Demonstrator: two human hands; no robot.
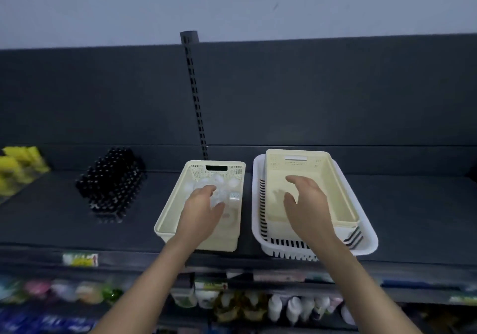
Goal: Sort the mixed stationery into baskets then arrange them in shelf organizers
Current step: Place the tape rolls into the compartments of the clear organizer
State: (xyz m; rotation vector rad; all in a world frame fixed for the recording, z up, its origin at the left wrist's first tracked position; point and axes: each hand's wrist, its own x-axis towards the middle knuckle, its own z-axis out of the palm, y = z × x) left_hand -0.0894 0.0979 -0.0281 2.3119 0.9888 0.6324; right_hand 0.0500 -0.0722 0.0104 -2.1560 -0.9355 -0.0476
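On the dark shelf [413, 217] two sets of baskets stand side by side with only a narrow strip of shelf between them. The left cream basket [167, 220] holds a heap of clear tape rolls [227, 186] at its far end. The left hand [204, 209] reaches in over the near rim, fingers and thumb curled around one of those rolls, though blur hides the exact grip. The right cream basket [335, 178] sits nested inside a white slotted basket [366, 233], pushed toward its far end, so the white floor shows at the near end. The right hand [307, 199] hovers over the cream basket with fingers spread and holding nothing. Both outer baskets have their near ends close to the shelf's front edge. Bare shelf lies to the right of the white basket. More lies between the left basket and a block of black bottles [111, 178], and yellow packs [18, 165] sit at the far left. A slotted upright [196, 96] runs up the back panel behind the left basket.
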